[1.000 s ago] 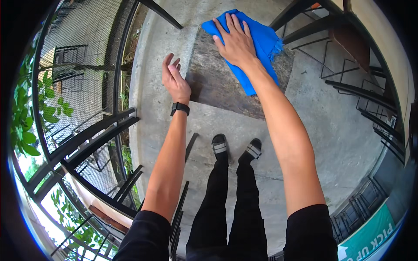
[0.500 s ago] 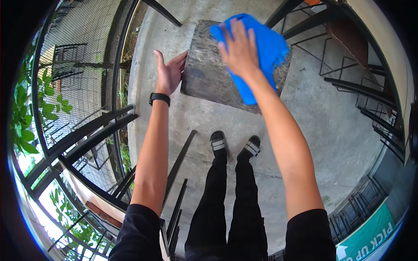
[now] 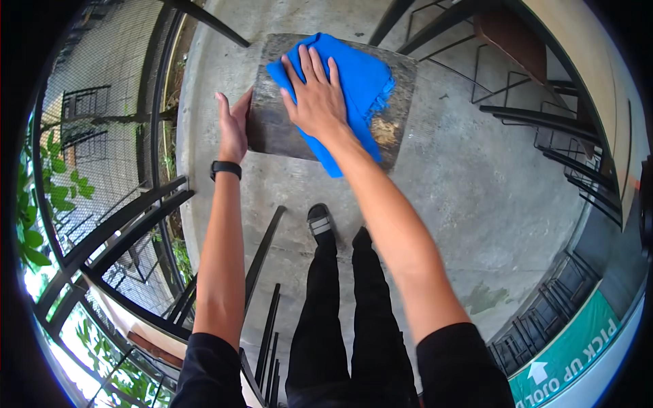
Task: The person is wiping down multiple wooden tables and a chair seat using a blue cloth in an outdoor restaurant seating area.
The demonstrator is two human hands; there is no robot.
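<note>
The bare right hand (image 3: 320, 105) lies flat on the frayed bright-blue fabric cloth (image 3: 357, 75), fingers slightly apart, not gripping. This cloth seems light and soft; gathering it under the palm would hold best. Below these fingers is a worn, dark rectangular wooden board (image 3: 272, 129), probably stiff and rough, better held by its edges. At its left edge, the left hand (image 3: 233, 132) keeps thumb and fingers apart; contact I cannot tell. Beyond the right fingertips, rightward, thick black bars (image 3: 435, 32) might obstruct.
</note>
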